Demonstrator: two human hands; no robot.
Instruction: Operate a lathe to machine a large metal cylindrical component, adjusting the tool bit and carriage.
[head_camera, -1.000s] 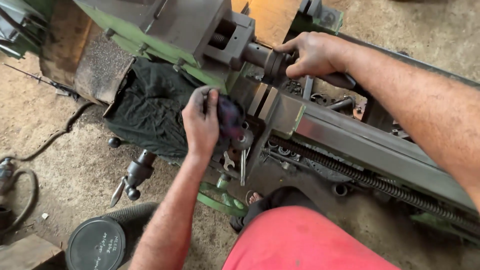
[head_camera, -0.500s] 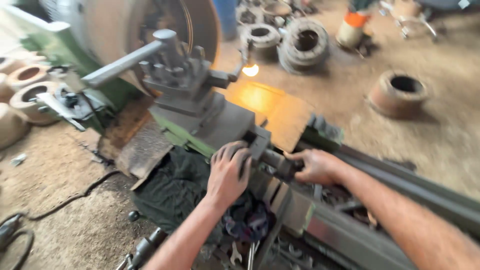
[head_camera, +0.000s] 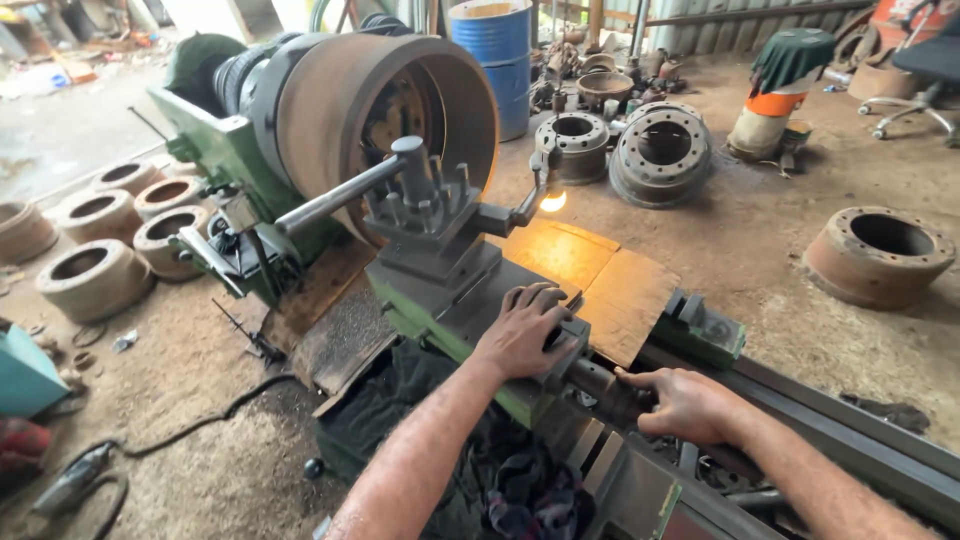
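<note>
Lathe carriage (head_camera: 450, 300), green, centre: left hand (head_camera: 522, 332) lies flat, fingers together, on its slide. Right hand (head_camera: 685, 403) is wrapped around the dark feed handle (head_camera: 612, 390) at its near-right end. Best turned slowly, steadily, watching the brake drum (head_camera: 385, 120) far left.

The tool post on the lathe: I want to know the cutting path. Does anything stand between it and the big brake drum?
Nothing visible does. The tool post sits right before the open brake drum; both hands are behind it on the carriage.
</note>
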